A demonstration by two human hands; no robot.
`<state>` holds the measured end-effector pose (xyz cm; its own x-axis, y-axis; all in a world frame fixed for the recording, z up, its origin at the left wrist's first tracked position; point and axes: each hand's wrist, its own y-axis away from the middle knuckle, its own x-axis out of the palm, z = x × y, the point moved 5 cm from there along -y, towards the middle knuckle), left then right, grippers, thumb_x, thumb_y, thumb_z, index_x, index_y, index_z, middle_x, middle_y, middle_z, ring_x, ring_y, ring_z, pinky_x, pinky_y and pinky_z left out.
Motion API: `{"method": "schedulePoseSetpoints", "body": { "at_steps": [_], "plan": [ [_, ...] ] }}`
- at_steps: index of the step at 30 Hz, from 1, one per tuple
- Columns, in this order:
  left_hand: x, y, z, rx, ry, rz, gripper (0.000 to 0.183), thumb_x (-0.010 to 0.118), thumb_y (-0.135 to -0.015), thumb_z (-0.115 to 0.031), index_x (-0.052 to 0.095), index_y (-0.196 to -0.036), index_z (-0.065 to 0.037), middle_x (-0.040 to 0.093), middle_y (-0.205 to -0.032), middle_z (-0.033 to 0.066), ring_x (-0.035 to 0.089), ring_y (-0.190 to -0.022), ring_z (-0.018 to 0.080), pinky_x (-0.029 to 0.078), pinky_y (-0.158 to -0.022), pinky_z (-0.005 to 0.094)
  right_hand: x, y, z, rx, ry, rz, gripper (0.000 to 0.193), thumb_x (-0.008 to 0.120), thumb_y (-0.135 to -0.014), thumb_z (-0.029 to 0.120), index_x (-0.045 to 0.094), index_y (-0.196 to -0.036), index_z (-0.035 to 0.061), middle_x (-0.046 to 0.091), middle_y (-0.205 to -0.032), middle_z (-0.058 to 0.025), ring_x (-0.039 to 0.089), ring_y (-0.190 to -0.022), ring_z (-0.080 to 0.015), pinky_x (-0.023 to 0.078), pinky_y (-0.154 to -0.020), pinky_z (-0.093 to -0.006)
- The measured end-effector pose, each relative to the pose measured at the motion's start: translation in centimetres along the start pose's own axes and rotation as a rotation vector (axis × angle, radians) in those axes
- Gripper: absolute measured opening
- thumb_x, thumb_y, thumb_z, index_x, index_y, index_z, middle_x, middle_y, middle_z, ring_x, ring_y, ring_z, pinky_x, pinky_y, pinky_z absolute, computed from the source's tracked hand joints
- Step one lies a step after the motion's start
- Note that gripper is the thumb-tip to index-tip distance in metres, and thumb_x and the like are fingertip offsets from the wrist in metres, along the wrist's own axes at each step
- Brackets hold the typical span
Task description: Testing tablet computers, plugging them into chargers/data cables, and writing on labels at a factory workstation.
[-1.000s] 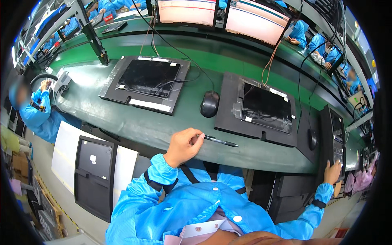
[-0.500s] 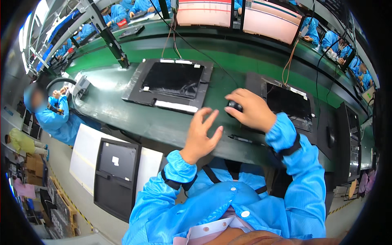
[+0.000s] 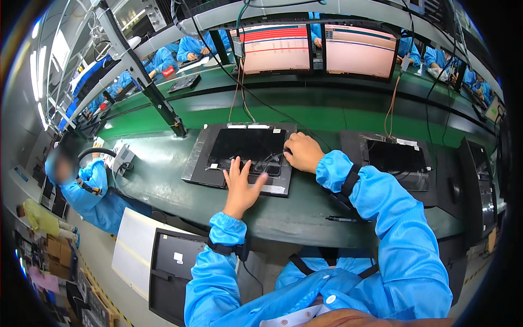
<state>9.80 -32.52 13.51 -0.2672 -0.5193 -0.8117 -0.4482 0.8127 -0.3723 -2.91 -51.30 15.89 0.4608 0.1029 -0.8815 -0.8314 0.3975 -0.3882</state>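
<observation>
A flat black screen panel [image 3: 248, 145] with shiny film along its lower part rests on a dark grey pad [image 3: 197, 163] on the green bench. My left hand [image 3: 243, 188] is over the panel's lower edge, palm down, with its fingers spread. At the panel's right edge is my right hand [image 3: 305, 152], its fingers curled together. Something dark shows at its fingertips, but I cannot make out what it is. White tape tabs sit along the panel's edges.
To the right lies a second black panel [image 3: 396, 157] on a dark pad. A pen [image 3: 342, 219] lies near the bench's front edge. Two monitors [image 3: 277, 50] stand behind. A grey device [image 3: 122, 158] and a co-worker [image 3: 90, 188] are at left. A black frame [image 3: 178, 272] leans below the bench.
My right hand has moved left from the bench to the panel's right edge; the small black rounded object under it no longer shows. My left hand has come over the panel. The view has shifted.
</observation>
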Motion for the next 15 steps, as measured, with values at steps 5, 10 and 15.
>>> {"method": "schedulePoseSetpoints", "body": {
  "at_steps": [5, 10, 15],
  "plan": [
    [-1.6, 2.9, -0.9, -0.382, 1.065, -0.207, 0.106, 0.023, -0.09, -0.085, 0.05, -0.14, 0.004, 0.053, -0.141, 0.0198, 0.042, -0.14, 0.0335, 0.026, -0.119, 0.0426, -1.8, -1.4, 1.0, -0.09, 0.058, 0.061, 0.021, 0.069, -0.081, 0.024, 0.072, -0.09, 0.005, 0.066, -0.1, -0.0149, 0.063, -0.1, -0.0328, 0.052, -0.086, -0.0455],
    [-1.0, 2.8, -1.6, -0.686, 1.65, 0.082, 0.109, 0.036, -0.086, -0.086, 0.045, -0.139, 0.008, 0.055, -0.136, 0.0231, 0.053, -0.13, 0.0359, 0.042, -0.111, 0.0474, -5.6, -2.6, 3.4, -0.091, -0.018, 0.106, 0.025, 0.065, -0.077, 0.024, 0.071, -0.085, 0.0004, 0.07, -0.088, -0.02, 0.068, -0.086, -0.0385, 0.054, -0.079, -0.0476],
    [0.1, -1.1, -1.0, -0.632, 2.105, 0.083, 0.062, 0.055, -0.101, -0.043, 0.043, -0.141, 0.002, 0.052, -0.141, 0.0193, 0.053, -0.129, 0.037, 0.045, -0.109, 0.0504, -7.1, -2.2, 5.7, -0.029, 0.054, 0.127, 0.03, 0.064, -0.078, 0.024, 0.069, -0.089, -0.0031, 0.07, -0.083, -0.0243, 0.069, -0.081, -0.0411, 0.055, -0.076, -0.0494]
  ]
}}
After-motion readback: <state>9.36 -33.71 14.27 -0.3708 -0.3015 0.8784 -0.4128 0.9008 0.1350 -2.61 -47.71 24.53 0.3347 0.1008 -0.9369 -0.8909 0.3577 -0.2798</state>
